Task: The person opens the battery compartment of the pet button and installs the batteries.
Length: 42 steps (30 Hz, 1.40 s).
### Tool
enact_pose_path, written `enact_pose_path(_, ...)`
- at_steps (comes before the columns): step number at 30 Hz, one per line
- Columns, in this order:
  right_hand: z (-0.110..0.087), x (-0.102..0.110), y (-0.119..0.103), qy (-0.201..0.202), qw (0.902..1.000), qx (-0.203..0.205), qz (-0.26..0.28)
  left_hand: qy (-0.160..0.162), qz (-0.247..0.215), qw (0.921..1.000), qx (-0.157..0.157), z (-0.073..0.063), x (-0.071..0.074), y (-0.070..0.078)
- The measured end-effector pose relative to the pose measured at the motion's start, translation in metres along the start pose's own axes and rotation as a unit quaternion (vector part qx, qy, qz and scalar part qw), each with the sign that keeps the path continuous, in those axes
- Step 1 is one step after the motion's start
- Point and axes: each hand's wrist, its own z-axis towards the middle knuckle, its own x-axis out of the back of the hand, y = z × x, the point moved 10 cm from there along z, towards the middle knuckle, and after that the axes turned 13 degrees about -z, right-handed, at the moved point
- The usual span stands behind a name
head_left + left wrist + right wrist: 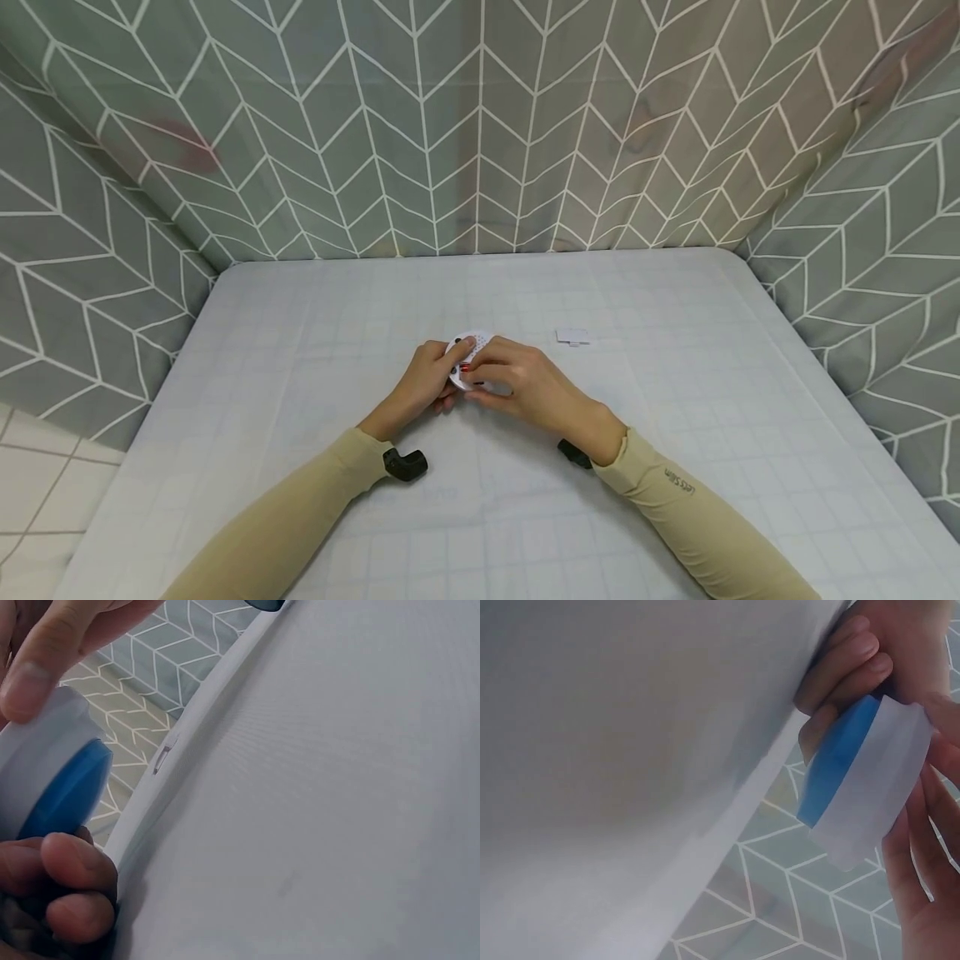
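A round, white-and-blue device (868, 780) is grasped in the grip of the left hand (424, 379). It is touched by the right hand (532, 379), whose grip cannot be told.

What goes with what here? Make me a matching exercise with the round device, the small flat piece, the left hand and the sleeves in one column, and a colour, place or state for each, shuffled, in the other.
Column one:
1. Round device
2. Small flat piece
3. Left hand
4. Sleeves

Column two:
A. Gripping the round device
B. White and blue
C. Beige
D. Lying on the table, apart from the device

Right pairs: 1-B, 2-D, 3-A, 4-C
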Motion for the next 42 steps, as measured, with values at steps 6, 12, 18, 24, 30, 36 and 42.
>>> enact_pose_path(6,0.000,0.002,0.006,0.019,0.9997,-0.019,-0.003,-0.003,-0.008,1.0000,0.002,0.000,-0.001,-0.001)
enact_pose_path(12,-0.003,0.004,0.021,0.029,0.9979,-0.058,0.006,-0.005,-0.012,0.9999,0.005,0.000,-0.002,-0.001)
enact_pose_path(18,-0.007,0.007,0.032,0.036,0.9962,-0.076,0.021,-0.002,0.003,1.0000,0.004,0.000,-0.003,0.000)
enact_pose_path(24,-0.013,0.010,0.048,0.030,0.9923,-0.119,0.017,0.001,0.007,0.9999,0.008,0.000,-0.002,0.000)
enact_pose_path(30,-0.021,0.015,0.068,0.019,0.9877,-0.155,-0.004,0.001,-0.004,0.9998,0.021,0.000,-0.003,-0.001)
enact_pose_path(36,-0.026,0.011,0.081,-0.009,0.9850,-0.172,-0.010,0.007,-0.003,0.9995,0.029,0.000,-0.002,-0.003)
enact_pose_path(42,-0.031,0.005,0.090,-0.057,0.9804,-0.188,-0.005,0.008,0.010,0.9995,0.029,0.000,-0.001,-0.003)
